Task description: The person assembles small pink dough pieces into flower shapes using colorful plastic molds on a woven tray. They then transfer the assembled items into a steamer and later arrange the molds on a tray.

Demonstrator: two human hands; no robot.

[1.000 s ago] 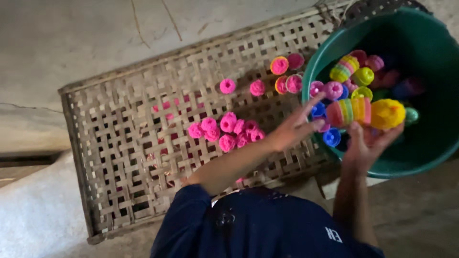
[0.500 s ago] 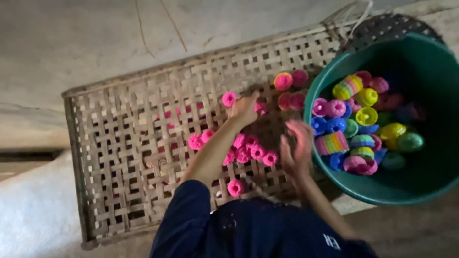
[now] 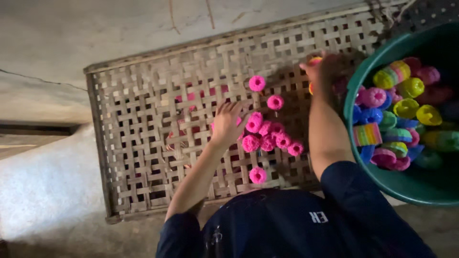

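- Grip first: your left hand (image 3: pixel 228 122) lies spread, fingers fanned flat over the woven surface (image 3: pixel 143 157), pinching nothing; fingertips sit just beside the pink cluster (image 3: pixel 267 138).
- Your right hand (image 3: pixel 325 71) reaches toward the bucket rim; it's blurred and shaded, so you cannot tell if the grip is pressed together. Something orange-yellow (image 3: pixel 314 60) shows at the fingers, maybe held, unclear.
- Nearest to you: dark blue sleeves and torso fill the bottom of the head view, both forearms angled up and away from your body.
- One stray pink piece (image 3: pixel 258 175) sits closest to you on the slats, apart from the cluster.
- Cluster next: small round pink frilly pieces, touching each other, between your two forearms.
- Handling guess: they look light, soft and squashy, not fragile, not slippery. Likely roll or snag in the weave gaps. Pinch one across its round sides with thumb and two fingers; a light squeeze looks like enough.
- Further out: two more pink ones (image 3: pixel 275 102) and (image 3: pixel 257 83), each alone on the slats.
- Left wrist is roughly straight, palm down, elbow bent near your body.
- Right arm is stretched longer, the forearm running alongside the bucket wall.
- Far right: green bucket (image 3: pixel 411 188) holding mixed pink, yellow, blue and rainbow-striped pieces (image 3: pixel 367 134), piled loosely.
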